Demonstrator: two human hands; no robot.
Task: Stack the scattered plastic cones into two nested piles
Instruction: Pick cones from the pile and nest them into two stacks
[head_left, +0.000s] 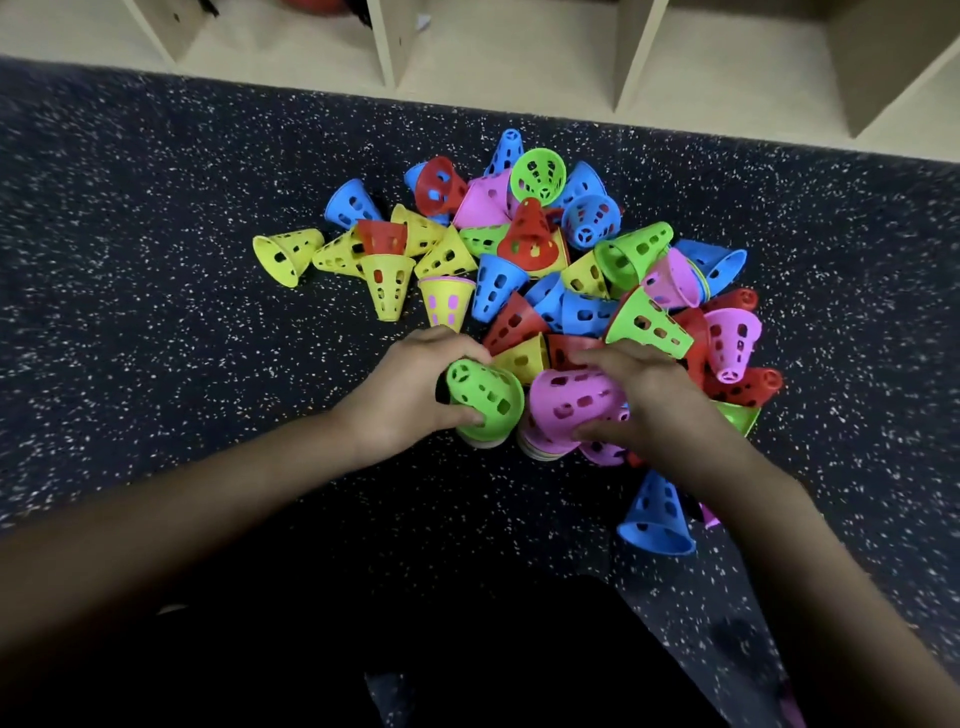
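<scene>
The left hand (405, 395) curls round a green perforated plastic cone (485, 397), the right hand (654, 405) round a pink perforated plastic cone (571, 405). The two cones sit side by side on the dark speckled floor (156, 291). Just beyond them lies a heap of coloured plastic cones (524, 249). A blue plastic cone (657, 514) stands beside the right forearm.

Left hand (405, 397) curled round green cone (485, 397), right hand (654, 402) gripping pink cone (571, 405), forearms extended forward
</scene>
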